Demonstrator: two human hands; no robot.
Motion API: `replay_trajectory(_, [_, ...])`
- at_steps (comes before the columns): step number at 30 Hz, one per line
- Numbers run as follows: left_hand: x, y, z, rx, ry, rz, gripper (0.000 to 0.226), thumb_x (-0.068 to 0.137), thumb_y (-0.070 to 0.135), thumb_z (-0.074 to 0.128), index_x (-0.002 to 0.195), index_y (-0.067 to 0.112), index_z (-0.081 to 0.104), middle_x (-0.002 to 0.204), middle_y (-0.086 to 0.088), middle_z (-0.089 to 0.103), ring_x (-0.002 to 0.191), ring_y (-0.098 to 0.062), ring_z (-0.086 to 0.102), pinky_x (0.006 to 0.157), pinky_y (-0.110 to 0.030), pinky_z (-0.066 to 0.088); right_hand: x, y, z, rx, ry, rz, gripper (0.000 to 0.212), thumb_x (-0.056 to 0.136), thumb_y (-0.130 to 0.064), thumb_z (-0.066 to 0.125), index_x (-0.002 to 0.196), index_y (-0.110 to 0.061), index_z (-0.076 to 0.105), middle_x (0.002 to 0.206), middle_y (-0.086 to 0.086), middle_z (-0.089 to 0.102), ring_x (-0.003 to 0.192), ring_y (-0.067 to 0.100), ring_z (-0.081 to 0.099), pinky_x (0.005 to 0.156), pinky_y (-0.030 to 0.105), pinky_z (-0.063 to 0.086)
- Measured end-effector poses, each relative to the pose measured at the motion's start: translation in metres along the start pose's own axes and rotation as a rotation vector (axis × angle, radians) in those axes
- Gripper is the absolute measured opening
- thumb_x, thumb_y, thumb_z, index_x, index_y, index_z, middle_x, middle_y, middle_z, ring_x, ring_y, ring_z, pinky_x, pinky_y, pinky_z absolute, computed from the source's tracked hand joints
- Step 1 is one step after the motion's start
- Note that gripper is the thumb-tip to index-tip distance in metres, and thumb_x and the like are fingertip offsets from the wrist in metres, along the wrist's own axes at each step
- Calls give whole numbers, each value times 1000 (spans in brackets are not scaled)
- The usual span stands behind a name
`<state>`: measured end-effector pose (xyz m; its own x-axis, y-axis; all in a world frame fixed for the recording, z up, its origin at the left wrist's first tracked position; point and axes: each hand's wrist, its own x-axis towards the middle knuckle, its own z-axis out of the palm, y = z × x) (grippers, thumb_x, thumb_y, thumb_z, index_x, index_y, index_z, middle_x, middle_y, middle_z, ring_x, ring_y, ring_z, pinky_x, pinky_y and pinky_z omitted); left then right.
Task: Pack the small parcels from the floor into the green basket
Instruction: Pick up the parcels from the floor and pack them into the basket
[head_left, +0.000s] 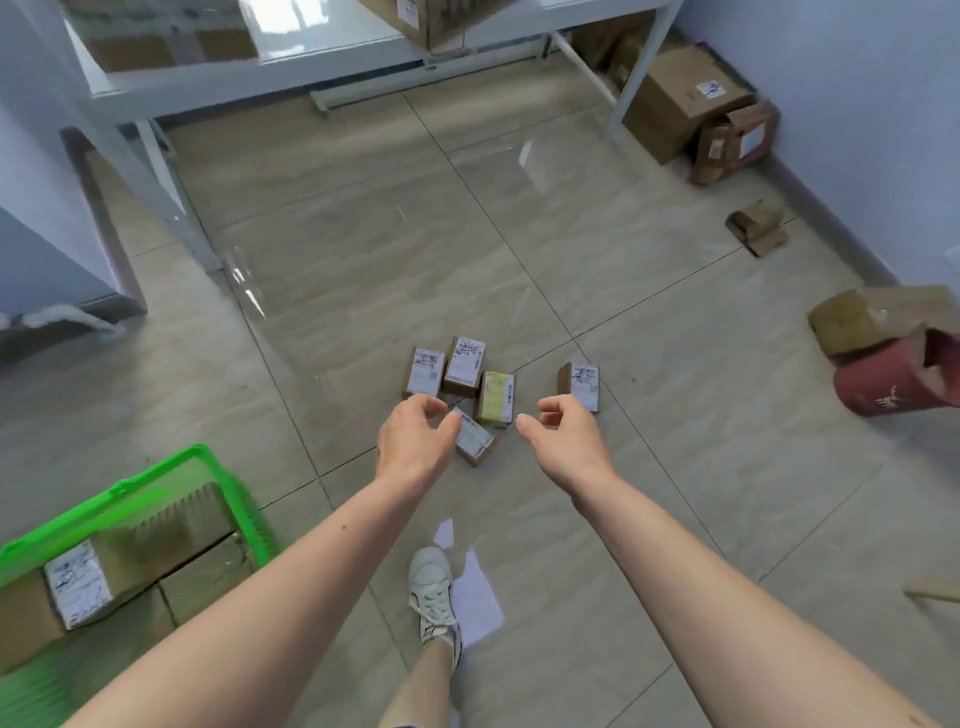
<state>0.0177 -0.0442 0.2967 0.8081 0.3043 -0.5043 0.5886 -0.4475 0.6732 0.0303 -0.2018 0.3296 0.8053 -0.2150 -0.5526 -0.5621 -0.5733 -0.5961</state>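
At the lower left of the frame the green basket sits on the floor, already holding brown labelled boxes. Both arms reach toward mid-frame: the left hand and right hand hover with fingers loosely curled, holding nothing, the left just above one parcel. Beyond them, five small parcels lie clustered on the tiled floor, white labels up.

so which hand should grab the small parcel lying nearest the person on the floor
Left. The left hand hovers right beside that small labelled cardboard parcel, fingers loosely curled and empty, and the green plastic basket sits on the left too. The right hand is farther from it.
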Motion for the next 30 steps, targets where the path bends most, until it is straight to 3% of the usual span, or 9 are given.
replay_trajectory(6, [61,25,62,28,-69,-24,30,88,36,59,114,21,63,121,0,65,114,-19,58,97,-34,45,92,19,-14,-12,-10,44,47,88,-35,62,129,-16,51,126,2,57,117,21,56,102,40,45])
replay_trajectory(10, [105,17,108,52,-104,-37,45,89,36,59,129,16,56,134,-3,57,124,-20,53,103,-33,41,155,49,-1,0,-37,73,51,87,-36,63,131,-16,48,128,1,56,120,21,54,105,42,43])
replay_trajectory(18, [229,-59,230,179,-169,-61,61,89,44,58,138,10,45,140,-9,49,129,-24,47,102,-35,39,299,147,67,-9,-80,106,72,86,-50,63,143,-13,38,147,7,45,134,24,45,108,37,38])
replay_trajectory(22, [288,-102,285,216,-166,-73,66,90,47,57,141,8,41,142,-11,46,130,-27,46,103,-39,41,365,199,107,5,-105,130,76,86,-51,63,145,-12,36,149,10,42,137,26,42,109,37,37])
replay_trajectory(26, [336,-136,325,237,-178,-93,65,93,45,55,140,3,39,143,-13,45,131,-28,45,100,-35,39,420,232,147,28,-141,143,77,87,-50,63,146,-9,34,151,11,41,137,27,43,107,35,38])
replay_trajectory(28, [355,-148,340,292,-183,-104,58,94,46,52,132,2,47,132,-13,54,121,-28,52,90,-33,41,443,246,165,28,-167,146,79,88,-51,62,147,-9,32,151,12,41,137,28,43,107,37,38])
replay_trajectory(30, [371,-159,352,307,-171,-115,47,94,48,51,111,4,57,104,-10,61,95,-25,58,75,-31,41,460,256,180,33,-189,155,82,87,-53,61,148,-8,30,151,12,41,137,28,44,109,38,39])
